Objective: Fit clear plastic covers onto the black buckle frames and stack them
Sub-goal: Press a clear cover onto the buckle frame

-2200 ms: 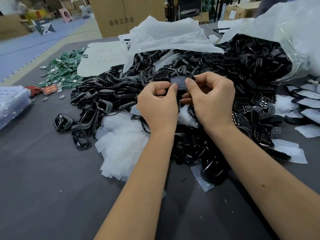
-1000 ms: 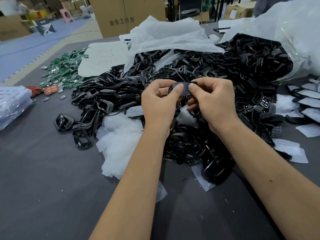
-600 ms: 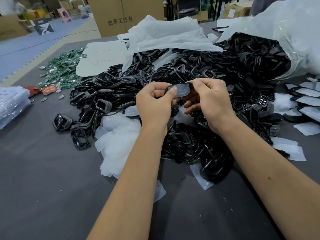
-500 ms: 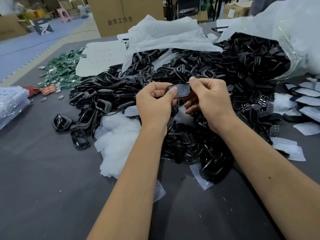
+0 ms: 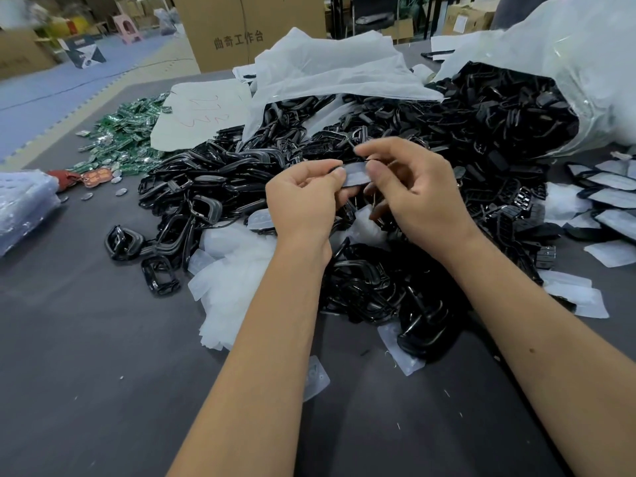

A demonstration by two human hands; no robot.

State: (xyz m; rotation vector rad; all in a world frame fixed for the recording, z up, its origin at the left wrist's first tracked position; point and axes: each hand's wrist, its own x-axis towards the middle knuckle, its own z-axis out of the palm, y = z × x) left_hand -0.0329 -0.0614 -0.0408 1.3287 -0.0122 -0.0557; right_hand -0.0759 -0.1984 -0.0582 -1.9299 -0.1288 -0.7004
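Above the middle of the table, my left hand and my right hand both pinch one black buckle frame with a clear plastic cover lying on it. My left thumb and fingers hold its left end; my right thumb presses on its right part. A big heap of loose black buckle frames spreads behind and under the hands. Loose clear covers lie in a pale pile below my left hand. Covered buckles lie in rows at the right edge.
A clear bag spilling more black parts lies at the back right. White plastic sheets and a cardboard box stand behind. Green packets lie at the back left, a bubble-wrap bundle at the left edge. The dark grey table stretches in front.
The buckle with its cover has dropped a little and tilted flatter between my hands. My right thumb has shifted onto the cover's top.
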